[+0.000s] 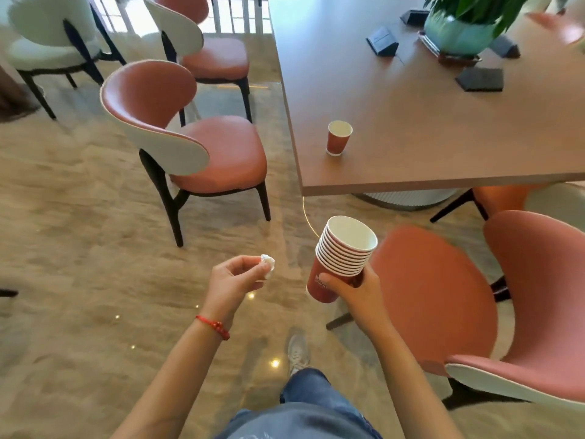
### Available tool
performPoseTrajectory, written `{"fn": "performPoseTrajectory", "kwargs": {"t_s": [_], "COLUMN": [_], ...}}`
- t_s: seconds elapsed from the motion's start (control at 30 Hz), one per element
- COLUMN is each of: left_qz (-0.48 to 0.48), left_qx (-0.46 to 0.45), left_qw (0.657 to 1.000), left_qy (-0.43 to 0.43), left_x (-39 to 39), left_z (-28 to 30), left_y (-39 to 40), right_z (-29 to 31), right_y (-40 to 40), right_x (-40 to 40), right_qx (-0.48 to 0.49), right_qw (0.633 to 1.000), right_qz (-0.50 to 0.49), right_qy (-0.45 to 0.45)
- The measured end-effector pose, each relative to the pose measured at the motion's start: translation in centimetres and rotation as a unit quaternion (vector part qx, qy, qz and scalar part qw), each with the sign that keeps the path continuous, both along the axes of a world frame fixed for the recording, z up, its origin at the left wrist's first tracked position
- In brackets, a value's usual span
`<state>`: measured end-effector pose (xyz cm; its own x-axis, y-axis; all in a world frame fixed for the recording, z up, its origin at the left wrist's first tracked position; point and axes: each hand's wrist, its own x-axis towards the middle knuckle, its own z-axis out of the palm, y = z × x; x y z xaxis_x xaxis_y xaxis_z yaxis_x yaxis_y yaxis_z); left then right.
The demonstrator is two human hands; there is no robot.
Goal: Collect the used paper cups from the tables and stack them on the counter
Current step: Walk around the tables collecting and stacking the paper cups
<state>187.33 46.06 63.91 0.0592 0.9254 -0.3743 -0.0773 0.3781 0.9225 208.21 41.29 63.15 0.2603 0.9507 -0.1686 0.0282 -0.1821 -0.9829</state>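
Low in the frame our right hand (354,289) was wrapped around the lower part of a nested stack of red paper cups (340,258), tilted mouth-up so the next cup could drop in. Our left hand (234,280) pinched a small crumpled white wad (267,264) between thumb and fingertips (likely rubbish kept out of the stack). One lone cup (338,137) stood upright near the table's (411,122) lower-left corner, right of centre, apparently next to collect.
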Motion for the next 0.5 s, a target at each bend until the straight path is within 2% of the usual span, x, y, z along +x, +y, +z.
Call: {"fn": "performPoseTrajectory", "kwargs": {"t_s": [0.27,0.5], "left_qz": [-0.01,-0.035], "left_qx": [0.011,0.012], "left_qw": [1.0,0.999], "left_qy": [0.006,0.007], "left_x": [7.1,10.3], "left_z": [1.5,2.8], "left_y": [12.9,22.9], "right_z": [1.1,1.9], "right_y": [12.9,22.2], "right_x": [6.8,9.2], "right_qx": [0.006,-0.003], "right_qw": [1.0,0.999], "right_qz": [-0.011,-0.042], "right_qy": [-0.012,-0.004]}}
